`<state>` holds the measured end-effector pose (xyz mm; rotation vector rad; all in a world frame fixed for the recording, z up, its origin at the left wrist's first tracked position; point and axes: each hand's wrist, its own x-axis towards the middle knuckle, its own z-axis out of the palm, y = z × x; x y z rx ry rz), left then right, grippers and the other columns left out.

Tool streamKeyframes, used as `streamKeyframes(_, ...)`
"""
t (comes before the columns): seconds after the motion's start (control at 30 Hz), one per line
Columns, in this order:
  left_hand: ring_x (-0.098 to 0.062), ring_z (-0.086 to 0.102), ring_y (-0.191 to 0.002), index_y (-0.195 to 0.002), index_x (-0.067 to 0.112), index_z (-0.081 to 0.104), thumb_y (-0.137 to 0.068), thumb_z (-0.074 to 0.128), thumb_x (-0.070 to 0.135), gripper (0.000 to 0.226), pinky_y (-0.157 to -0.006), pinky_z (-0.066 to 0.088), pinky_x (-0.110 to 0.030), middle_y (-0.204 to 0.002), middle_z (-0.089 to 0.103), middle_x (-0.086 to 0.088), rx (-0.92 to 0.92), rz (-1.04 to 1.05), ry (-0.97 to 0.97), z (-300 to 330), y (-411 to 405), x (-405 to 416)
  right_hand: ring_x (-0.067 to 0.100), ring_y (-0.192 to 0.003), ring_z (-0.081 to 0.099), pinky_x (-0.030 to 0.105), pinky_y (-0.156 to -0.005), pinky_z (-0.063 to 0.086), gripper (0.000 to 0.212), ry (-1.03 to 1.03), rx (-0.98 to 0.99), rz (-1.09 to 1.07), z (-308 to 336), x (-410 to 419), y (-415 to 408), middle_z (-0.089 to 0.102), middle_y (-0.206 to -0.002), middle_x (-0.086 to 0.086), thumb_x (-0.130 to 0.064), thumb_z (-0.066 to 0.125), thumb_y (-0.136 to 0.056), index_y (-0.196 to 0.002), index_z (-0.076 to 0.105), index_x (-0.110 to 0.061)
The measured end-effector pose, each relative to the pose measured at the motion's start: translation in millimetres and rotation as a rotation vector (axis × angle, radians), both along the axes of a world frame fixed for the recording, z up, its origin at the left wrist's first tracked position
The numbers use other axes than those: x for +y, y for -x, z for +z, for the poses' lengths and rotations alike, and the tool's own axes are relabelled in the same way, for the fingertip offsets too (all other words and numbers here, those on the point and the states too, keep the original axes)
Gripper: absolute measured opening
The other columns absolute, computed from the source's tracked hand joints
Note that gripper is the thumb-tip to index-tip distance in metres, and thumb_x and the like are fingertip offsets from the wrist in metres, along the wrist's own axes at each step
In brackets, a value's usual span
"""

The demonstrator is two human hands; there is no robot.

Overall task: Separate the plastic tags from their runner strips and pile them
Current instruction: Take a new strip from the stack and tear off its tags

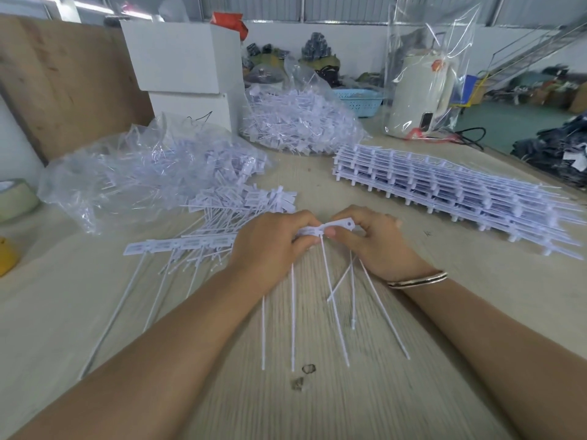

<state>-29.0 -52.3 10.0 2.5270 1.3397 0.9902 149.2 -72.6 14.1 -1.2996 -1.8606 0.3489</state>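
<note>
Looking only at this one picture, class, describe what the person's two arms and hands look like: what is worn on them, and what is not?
Both forearms are bare, with no sleeves in view and no gloves on either hand. The right wrist carries a thin metal bangle, silvery with a golden tint. The left hand and its wrist wear nothing visible; the right hand shows no rings. The visible fingernails are short and unpainted.

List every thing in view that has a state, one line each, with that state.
left hand: grips the tag strip.
right hand: pinches the strip's other end.
tag strip: held between both hands, tails hanging toward the table.
loose tags: piled on the table.
stacked runner strips: layered flat, unseparated.
near plastic bag: open, tags spilling out.
far plastic bag: heaped with tags.
</note>
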Motion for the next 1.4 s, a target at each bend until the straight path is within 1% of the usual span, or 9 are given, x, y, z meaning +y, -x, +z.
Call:
streamKeyframes(0.27, -0.013, 0.062, -0.073, -0.095, 0.026, 0.071, -0.086, 0.065, 0.034, 0.013, -0.068, 0.048, -0.030, -0.071, 0.064, 0.013, -0.188, 0.036, 0.118, 1.0, 7.2, 3.2, 0.002, -0.084, 0.053, 0.032, -0.078, 0.016, 0.025, -0.124, -0.055, -0.113, 1.3, -3.4, -1.6, 0.058, -0.080, -0.023, -0.028, 0.061, -0.089, -0.075, 0.052, -0.047)
streamKeyframes(0.43, -0.016, 0.060, -0.087, -0.110, 0.029, 0.062, -0.084, 0.067, 0.034, 0.027, -0.073, 0.049, -0.036, -0.094, 0.066, 0.006, -0.031, 0.053, 0.043, 5.1, 4.2, -1.4, 0.012, -0.090, 0.053, 0.034, -0.086, 0.024, 0.019, 0.143, 0.043, -0.400, -1.3, 11.7, -15.5, 0.054, -0.078, -0.018, -0.036, 0.048, -0.093, -0.075, 0.053, -0.033)
streamKeyframes(0.53, -0.020, 0.060, -0.093, -0.123, 0.028, 0.051, -0.086, 0.063, 0.035, 0.040, -0.076, 0.049, -0.038, -0.102, 0.065, 0.004, 0.053, 0.068, 0.005, 8.5, 0.9, -4.3, 0.013, -0.105, 0.048, 0.029, -0.080, 0.015, 0.016, 0.093, -0.031, -0.503, -3.7, 13.8, -16.2, 0.056, -0.101, -0.012, -0.040, 0.045, -0.094, -0.098, 0.059, -0.033)
streamKeyframes(0.77, -0.020, 0.060, -0.092, -0.126, 0.020, 0.043, -0.087, 0.061, 0.038, 0.046, -0.071, 0.046, -0.033, -0.108, 0.061, 0.002, 0.093, 0.020, -0.052, 11.3, -7.5, -11.2, 0.004, -0.102, 0.040, 0.028, -0.074, 0.013, 0.020, -0.062, -0.241, -0.108, -6.1, -0.8, 13.3, 0.052, -0.096, -0.022, -0.053, 0.053, -0.086, -0.086, 0.066, -0.038)
streamKeyframes(0.9, -0.017, 0.060, -0.082, -0.113, 0.024, 0.049, -0.083, 0.059, 0.045, 0.038, -0.064, 0.038, -0.028, -0.103, 0.064, 0.007, 0.165, 0.011, -0.087, 12.1, -1.1, -12.6, 0.015, -0.092, 0.052, 0.034, -0.088, 0.032, 0.011, 0.100, 0.100, -0.031, -3.6, 6.2, 2.2, 0.058, -0.090, -0.004, -0.023, 0.059, -0.089, -0.079, 0.063, -0.019)
streamKeyframes(1.03, -0.016, 0.058, -0.073, -0.106, 0.027, 0.047, -0.083, 0.054, 0.029, 0.024, -0.059, 0.038, -0.028, -0.098, 0.064, 0.009, 0.225, 0.060, -0.075, 11.4, 6.1, -9.4, 0.014, -0.084, 0.053, 0.046, -0.095, 0.037, 0.023, 0.190, 0.232, -0.054, -3.0, 9.8, -4.0, 0.058, -0.078, -0.006, -0.022, 0.056, -0.089, -0.067, 0.058, -0.028)
streamKeyframes(1.13, -0.017, 0.059, -0.074, -0.100, 0.026, 0.049, -0.087, 0.054, 0.036, 0.017, -0.058, 0.040, -0.028, -0.091, 0.064, 0.009, 0.209, 0.068, -0.108, 8.9, 2.4, -8.0, 0.005, -0.075, 0.049, 0.031, -0.082, 0.039, 0.019, 0.185, 0.231, 0.024, -3.5, 7.5, 0.1, 0.057, -0.074, -0.006, -0.026, 0.065, -0.084, -0.065, 0.063, -0.028)
streamKeyframes(1.23, -0.019, 0.059, -0.075, -0.098, 0.027, 0.058, -0.089, 0.053, 0.044, 0.020, -0.059, 0.040, -0.029, -0.083, 0.065, 0.006, 0.205, 0.066, -0.113, 7.2, 1.7, -5.7, 0.005, -0.064, 0.048, 0.018, -0.065, 0.037, 0.020, 0.127, 0.135, 0.086, -2.7, 5.7, 1.8, 0.059, -0.076, 0.015, -0.019, 0.069, -0.082, -0.075, 0.067, 0.000)
streamKeyframes(1.4, -0.016, 0.058, -0.072, -0.096, 0.027, 0.063, -0.089, 0.056, 0.043, 0.019, -0.061, 0.041, -0.028, -0.075, 0.062, 0.008, 0.166, 0.043, -0.049, 3.8, 2.8, -4.4, 0.004, -0.090, 0.051, 0.038, -0.093, 0.033, 0.013, 0.042, -0.036, -0.031, -4.5, 5.2, -0.1, 0.061, -0.084, -0.009, -0.031, 0.068, -0.081, -0.085, 0.072, -0.018)
